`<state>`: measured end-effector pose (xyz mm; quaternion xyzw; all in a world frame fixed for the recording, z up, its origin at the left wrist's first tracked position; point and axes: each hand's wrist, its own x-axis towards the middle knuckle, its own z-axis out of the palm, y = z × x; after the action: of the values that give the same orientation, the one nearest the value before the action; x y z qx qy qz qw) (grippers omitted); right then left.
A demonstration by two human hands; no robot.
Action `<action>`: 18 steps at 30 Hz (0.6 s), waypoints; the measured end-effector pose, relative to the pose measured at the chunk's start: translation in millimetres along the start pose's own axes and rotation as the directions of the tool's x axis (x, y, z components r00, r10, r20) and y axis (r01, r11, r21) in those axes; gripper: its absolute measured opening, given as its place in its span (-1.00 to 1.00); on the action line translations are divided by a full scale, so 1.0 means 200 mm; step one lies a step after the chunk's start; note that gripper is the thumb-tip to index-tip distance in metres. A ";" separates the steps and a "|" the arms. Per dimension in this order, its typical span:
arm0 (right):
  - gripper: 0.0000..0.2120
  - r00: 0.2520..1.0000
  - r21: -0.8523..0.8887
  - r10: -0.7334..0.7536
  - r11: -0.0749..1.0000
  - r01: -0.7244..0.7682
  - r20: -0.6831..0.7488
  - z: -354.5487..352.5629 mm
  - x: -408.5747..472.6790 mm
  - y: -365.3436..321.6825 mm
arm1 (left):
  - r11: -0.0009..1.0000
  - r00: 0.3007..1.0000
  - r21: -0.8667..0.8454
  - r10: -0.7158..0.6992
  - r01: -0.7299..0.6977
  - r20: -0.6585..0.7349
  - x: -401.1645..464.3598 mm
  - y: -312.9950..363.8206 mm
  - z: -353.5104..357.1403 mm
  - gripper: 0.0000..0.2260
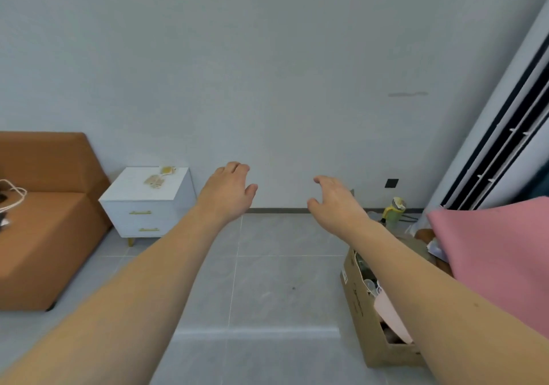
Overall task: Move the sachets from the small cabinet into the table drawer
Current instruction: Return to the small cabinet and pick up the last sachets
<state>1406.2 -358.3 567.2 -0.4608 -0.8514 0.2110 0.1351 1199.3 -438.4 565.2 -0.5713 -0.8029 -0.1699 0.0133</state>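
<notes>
Two empty hands [227,190] [334,199] above bare floor [267,280]

Cabinet [148,197]: matt white w/ brass-look handles [140,212]. Sofa [44,221]: smooth tan leather-look. Box [361,310]: cardboard. Floor [267,280]: smooth grey tile.

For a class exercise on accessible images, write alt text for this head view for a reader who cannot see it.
Two bare arms reach forward, left hand and right hand open and empty, above a grey tiled floor. Sachets lie on a small white cabinet beside an orange sofa.

bare forearms, left grip [227,190], right grip [334,199], seemingly ringless
</notes>
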 end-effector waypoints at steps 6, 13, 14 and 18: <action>-0.48 1.000 -0.015 0.013 1.000 -0.013 -0.015 0.09 0.52 -0.15 | 0.999 1.000 -0.046 -0.003 0.003 -0.007 0.49 -0.29 0.01 -0.56; -0.48 1.000 0.017 0.004 1.000 -0.004 -0.009 0.25 1.14 -0.27 | 0.999 0.999 -0.002 -0.035 0.035 0.013 0.96 -0.65 0.10 -0.57; -0.48 1.000 0.020 -0.009 1.000 0.009 -0.008 0.28 1.22 -0.31 | 0.999 0.999 0.002 -0.048 0.048 0.011 1.02 -0.71 0.09 -0.57; -0.48 0.999 0.033 -0.032 0.999 0.031 0.011 0.40 1.53 -0.51 | 0.998 0.998 0.005 -0.061 0.061 0.004 1.24 -1.00 0.05 -0.57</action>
<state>1132.7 -169.9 557.3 -0.4438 -0.8558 0.2252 0.1409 930.7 -266.5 556.8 -0.5468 -0.8204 -0.1672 0.0077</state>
